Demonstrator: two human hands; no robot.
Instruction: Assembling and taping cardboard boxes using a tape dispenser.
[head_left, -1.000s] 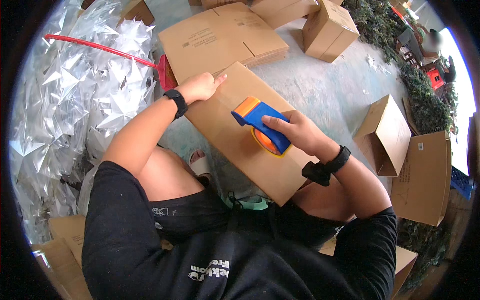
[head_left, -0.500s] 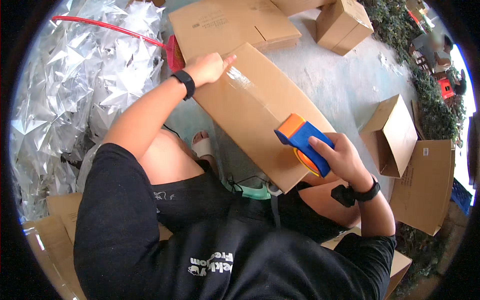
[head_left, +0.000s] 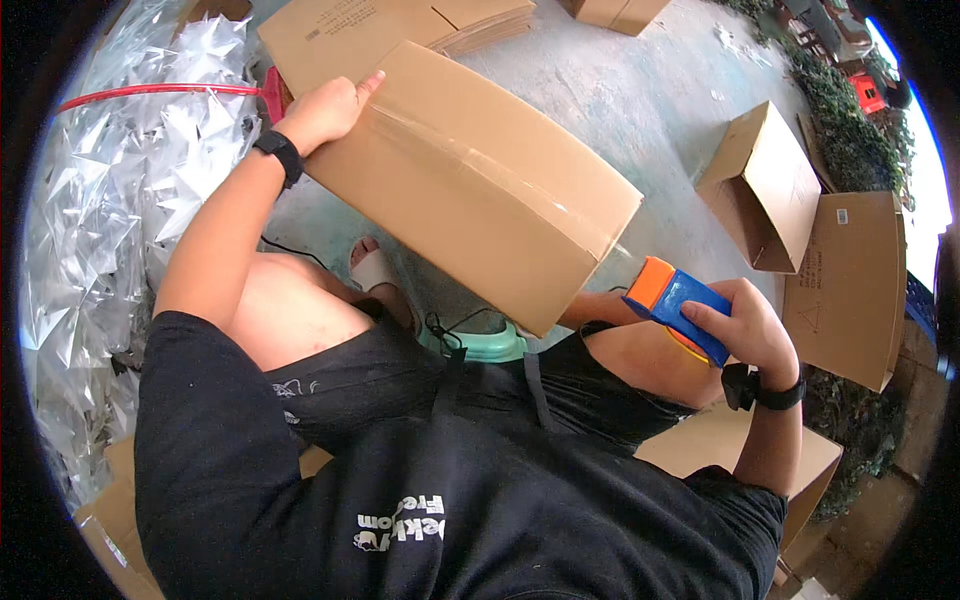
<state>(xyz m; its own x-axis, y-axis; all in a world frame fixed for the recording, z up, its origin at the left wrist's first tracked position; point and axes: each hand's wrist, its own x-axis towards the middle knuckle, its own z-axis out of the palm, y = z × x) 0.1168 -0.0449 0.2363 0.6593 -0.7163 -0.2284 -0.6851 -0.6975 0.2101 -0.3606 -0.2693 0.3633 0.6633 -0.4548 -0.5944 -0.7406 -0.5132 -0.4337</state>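
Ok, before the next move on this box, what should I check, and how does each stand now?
1. Tape strip runs the full length of the box: ok.
2. Left hand steadies the box's far end: ok.
3. Tape dispenser gripped in right hand: ok.
4. Dispenser clear of the box edge: ok.
5. Tape cut from the roll: cannot tell.
6. Tape pressed flat over the near edge: cannot tell.

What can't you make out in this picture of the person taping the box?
Head view only:
- Underside of the cardboard box: hidden by its own top.
- Tape roll in the blue and orange dispenser: covered by the right hand.
- Left hand fingertips: curled over the box's far edge.
- Feet: hidden beneath the box.
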